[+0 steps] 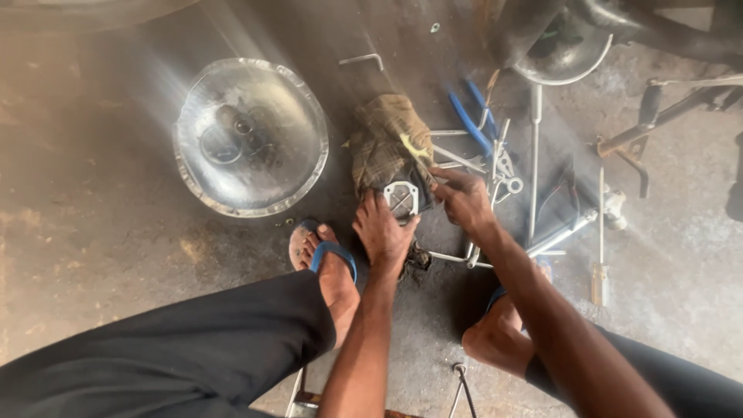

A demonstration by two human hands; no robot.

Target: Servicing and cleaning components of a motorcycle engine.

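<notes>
My left hand (383,232) rests its fingers on a small square metal cover (402,197) that lies on a dirty brown rag (387,139) on the floor. My right hand (463,200) is just to the right of that cover, fingers curled at its edge and over a thin metal tool; whether it grips the tool is unclear. Both forearms reach forward between my knees.
A dented round metal bowl (249,135) holding small parts sits to the left. Blue-handled pliers (472,124), wrenches, a long rod (534,155) and a screwdriver (600,271) lie scattered right. My sandalled foot (329,259) is below the rag. Motorcycle parts stand at top right.
</notes>
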